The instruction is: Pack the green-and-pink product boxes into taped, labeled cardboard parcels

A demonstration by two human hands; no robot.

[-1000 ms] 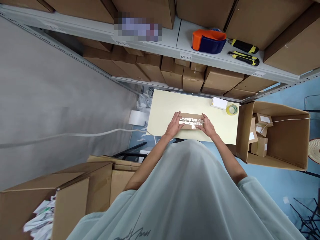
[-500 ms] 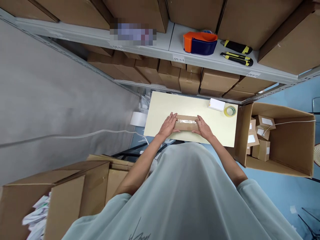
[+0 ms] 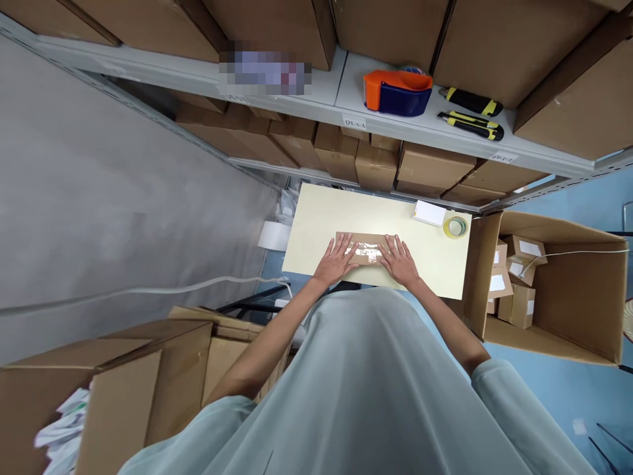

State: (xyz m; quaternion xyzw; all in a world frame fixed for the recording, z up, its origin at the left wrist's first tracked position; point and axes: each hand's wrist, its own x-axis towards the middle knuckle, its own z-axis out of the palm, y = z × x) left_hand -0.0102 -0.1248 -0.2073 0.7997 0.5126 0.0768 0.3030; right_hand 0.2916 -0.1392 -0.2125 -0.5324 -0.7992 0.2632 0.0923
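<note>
A small brown cardboard box (image 3: 366,239) lies on the pale yellow tabletop (image 3: 321,211), with shiny clear tape along its top. My left hand (image 3: 337,260) rests on the box's left end, fingers spread over the top. On the right end lies my right hand (image 3: 399,262), its fingers also spread flat. Both hands touch the box without wrapping round it. Farther back on the table are a white box (image 3: 429,213) and a roll of tape (image 3: 455,227), apart from my hands.
Right of the table stands a large open carton (image 3: 578,297) holding several small labelled boxes. A shelf (image 3: 346,86) behind carries cartons, an orange and blue tape dispenser (image 3: 398,92) and two utility knives (image 3: 472,125). At lower left is an open carton (image 3: 123,409) with white packets.
My hands have gone from gripping the box's two ends to lying flat on its top with fingers spread. The box sits slightly lower in view, with more of its tape reflecting light.
</note>
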